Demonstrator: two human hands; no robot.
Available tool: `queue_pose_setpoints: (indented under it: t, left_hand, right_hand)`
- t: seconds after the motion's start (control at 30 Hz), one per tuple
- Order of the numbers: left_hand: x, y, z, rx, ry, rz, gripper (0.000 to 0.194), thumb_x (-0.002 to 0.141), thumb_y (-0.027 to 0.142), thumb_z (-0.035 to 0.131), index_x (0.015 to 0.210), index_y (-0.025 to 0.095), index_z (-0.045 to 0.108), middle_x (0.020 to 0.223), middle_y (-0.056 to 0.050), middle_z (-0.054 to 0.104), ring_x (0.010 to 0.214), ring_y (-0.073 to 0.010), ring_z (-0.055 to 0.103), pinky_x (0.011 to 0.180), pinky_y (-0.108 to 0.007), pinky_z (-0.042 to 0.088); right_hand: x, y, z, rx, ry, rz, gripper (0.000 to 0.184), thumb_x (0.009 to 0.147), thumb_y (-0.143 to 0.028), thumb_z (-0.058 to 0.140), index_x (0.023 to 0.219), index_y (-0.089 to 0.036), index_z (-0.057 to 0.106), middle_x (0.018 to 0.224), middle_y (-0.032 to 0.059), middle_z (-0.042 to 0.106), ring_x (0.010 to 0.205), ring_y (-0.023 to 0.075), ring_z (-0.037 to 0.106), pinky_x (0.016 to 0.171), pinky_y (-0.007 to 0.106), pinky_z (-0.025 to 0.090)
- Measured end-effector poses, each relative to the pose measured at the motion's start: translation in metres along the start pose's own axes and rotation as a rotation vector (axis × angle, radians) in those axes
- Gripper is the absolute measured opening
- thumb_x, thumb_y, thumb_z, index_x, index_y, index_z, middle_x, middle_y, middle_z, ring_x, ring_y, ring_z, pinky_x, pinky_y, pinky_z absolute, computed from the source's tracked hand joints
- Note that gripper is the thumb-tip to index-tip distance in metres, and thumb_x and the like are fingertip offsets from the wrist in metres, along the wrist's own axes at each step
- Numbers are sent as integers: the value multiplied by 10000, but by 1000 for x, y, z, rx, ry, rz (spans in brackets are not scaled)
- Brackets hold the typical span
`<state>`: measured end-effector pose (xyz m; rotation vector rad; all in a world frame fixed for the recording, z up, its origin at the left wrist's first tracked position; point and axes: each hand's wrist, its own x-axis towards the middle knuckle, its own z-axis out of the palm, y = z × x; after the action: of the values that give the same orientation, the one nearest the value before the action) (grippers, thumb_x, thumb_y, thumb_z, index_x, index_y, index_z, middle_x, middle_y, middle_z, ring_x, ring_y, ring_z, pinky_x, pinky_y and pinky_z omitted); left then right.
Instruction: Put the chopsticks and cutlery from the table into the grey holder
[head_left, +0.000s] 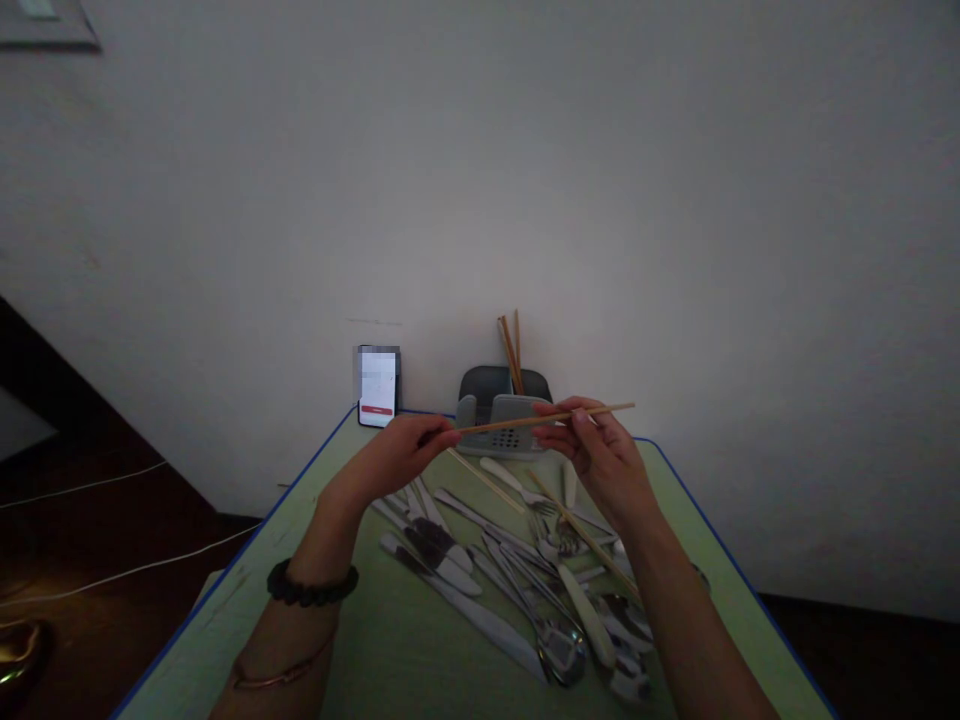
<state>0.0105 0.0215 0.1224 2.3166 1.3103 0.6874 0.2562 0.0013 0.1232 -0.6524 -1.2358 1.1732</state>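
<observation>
Both my hands hold one wooden chopstick (517, 421) level above the table. My left hand (397, 458) pinches its left end, and my right hand (600, 455) grips it nearer the right end, with the tip sticking out past the fingers. Just behind the hands stands a grey cutlery holder (501, 405) with several chopsticks (511, 352) upright in it. Below the hands lies a heap of knives, forks and spoons (525, 580) on the green table (390, 650), with two more loose chopsticks (585, 540) among them.
A phone (377, 385) with a lit screen leans against the white wall at the table's far left. The table has a blue edge (247, 545). White cables (112, 575) run across the dark floor on the left.
</observation>
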Motion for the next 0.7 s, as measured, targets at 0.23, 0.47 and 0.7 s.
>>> queue_pose_setpoints:
  t: [0.23,0.47,0.7]
  left_hand:
    - [7,12,6,-84,24,66,354,907,405,370,860,161,623,663,21,570,584,-111,483,555,-212,347]
    - [12,-2,12,-16,132,31,300,899,346,406,807,160,622,626,19,567,576,-117,497,585,-232,368]
    - [18,-8,26,-111,207,81,263,879,363,439,924,186,627,978,-58,582,803,-154,581,656,-269,488]
  right_hand:
    - [1,-35,-13,-149,276,-286,208,841,-388,576,852,-180,571,833,32,714,599,96,652,617,234,539]
    - [6,-63,-16,-358,572,-611,223,875,-397,511,849,-177,536,797,18,697,554,99,639,606,263,543]
    - [44,-44,-4,-958,306,-514,248,902,-395,449,856,-180,565,798,34,703,626,125,660,602,243,521]
